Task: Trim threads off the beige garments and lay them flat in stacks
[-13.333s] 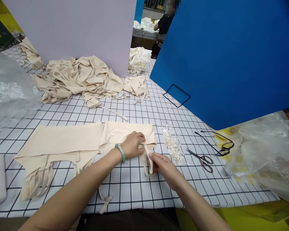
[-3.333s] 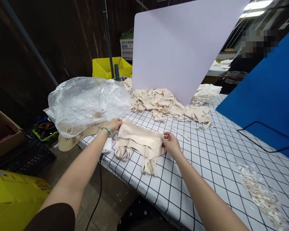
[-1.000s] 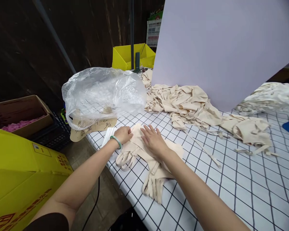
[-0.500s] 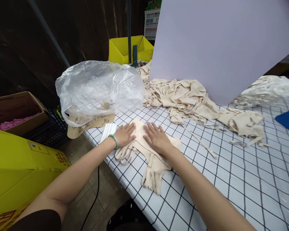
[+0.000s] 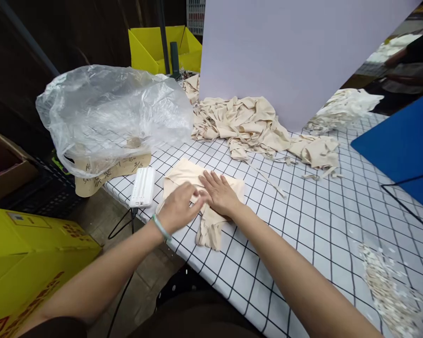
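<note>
My right hand (image 5: 220, 193) lies flat with fingers stretched out on a cream fabric piece (image 5: 178, 176) on the table. My left hand (image 5: 179, 205), a green bangle on its wrist, hovers over the fabric's near left part. Its fingers are bent and slightly blurred, the thumb apart and pointing at my right hand; nothing shows in its grasp. Cut fabric strips (image 5: 209, 230) hang out from the near side of the piece. Both hands hide the middle of the fabric.
A white power bank (image 5: 142, 188) with a black cable sits at the table edge. Behind are a clear plastic bag (image 5: 109, 108), cream fabric scraps (image 5: 246, 122) and a lilac board (image 5: 278, 61). Small scraps (image 5: 387, 286) lie right, near a blue panel (image 5: 402, 145). A yellow box (image 5: 38, 263) stands left.
My left hand has lifted from its flat place and moved toward my right hand, its fingers now bent. My right hand stays flat on the fabric. The view has shifted rightward.
</note>
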Available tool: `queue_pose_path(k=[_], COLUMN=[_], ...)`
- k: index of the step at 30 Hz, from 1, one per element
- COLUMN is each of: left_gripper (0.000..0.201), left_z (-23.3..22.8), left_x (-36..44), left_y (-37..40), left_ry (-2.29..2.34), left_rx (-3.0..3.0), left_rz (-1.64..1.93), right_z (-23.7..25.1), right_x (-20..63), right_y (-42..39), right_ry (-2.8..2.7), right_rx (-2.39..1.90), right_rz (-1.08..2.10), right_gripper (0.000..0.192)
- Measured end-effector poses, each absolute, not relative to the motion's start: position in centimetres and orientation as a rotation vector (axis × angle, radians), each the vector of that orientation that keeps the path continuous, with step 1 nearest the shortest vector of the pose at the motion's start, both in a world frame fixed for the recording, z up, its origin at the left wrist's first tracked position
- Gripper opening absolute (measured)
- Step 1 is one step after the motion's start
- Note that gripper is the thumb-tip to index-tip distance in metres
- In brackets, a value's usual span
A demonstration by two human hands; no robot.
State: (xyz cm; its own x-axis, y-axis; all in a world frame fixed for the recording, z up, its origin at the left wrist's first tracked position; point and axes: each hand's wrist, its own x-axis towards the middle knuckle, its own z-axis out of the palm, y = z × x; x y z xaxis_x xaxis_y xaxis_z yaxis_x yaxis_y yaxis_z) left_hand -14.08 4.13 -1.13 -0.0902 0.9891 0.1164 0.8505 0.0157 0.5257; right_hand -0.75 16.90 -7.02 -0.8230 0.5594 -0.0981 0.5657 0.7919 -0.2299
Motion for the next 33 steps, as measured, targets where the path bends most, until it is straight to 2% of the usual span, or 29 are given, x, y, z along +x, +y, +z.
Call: queue_pose_path(k=[3, 7, 10, 13, 17, 19, 22, 26, 29, 33], left_gripper=[0.032, 0.013, 0.021, 0.032, 0.032, 0.032, 0.027, 0.018, 0.010, 0.021], left_z=[-2.4, -3.8, -3.8, -3.5, -3.3, -3.1, -2.8, -3.0, -3.9, -4.6], left_x=[-11.0, -9.0, -9.6, -10.6, -11.3, -11.8, -13.5, -16.7, -18.2, -19.0], left_y=[-0.4, -3.1, -3.4, -3.8, -4.8, -5.2, -5.1, -4.2, -4.0, -5.0], left_ry=[1.970, 1.930, 1.766, 1.578, 1.537, 1.619, 1.990, 2.361, 2.361, 2.244], left_rx=[1.738, 1.566, 1.212, 0.959, 0.892, 0.930, 1.201, 1.450, 1.447, 1.344], left_rz=[0.619, 0.823, 0.927, 0.880, 0.838, 0.885, 1.008, 0.859, 0.748, 0.743], right_z=[-7.4, -7.4, -7.3, -7.2, -7.4, -7.4, -6.7, -5.2, -5.0, -6.7], right_x=[-0.6, -0.6, -0.7, -0.7, -0.5, -0.5, -0.9, -3.1, -5.1, -6.4], right_y=[17.0, 17.1, 17.0, 17.0, 16.9, 16.9, 16.6, 16.0, 15.6, 15.8], right_ry=[2.960, 2.960, 2.964, 2.976, 2.987, 2.975, 2.932, 3.028, 3.054, 2.985], right_rx=[0.948, 0.966, 0.970, 0.966, 0.968, 0.964, 0.970, 0.913, 0.792, 0.768], right_rz=[-0.386, -0.379, -0.384, -0.402, -0.392, -0.378, -0.340, -0.248, -0.328, -0.440], right_gripper=[0.068, 0.068, 0.067, 0.067, 0.066, 0.066, 0.066, 0.066, 0.064, 0.065])
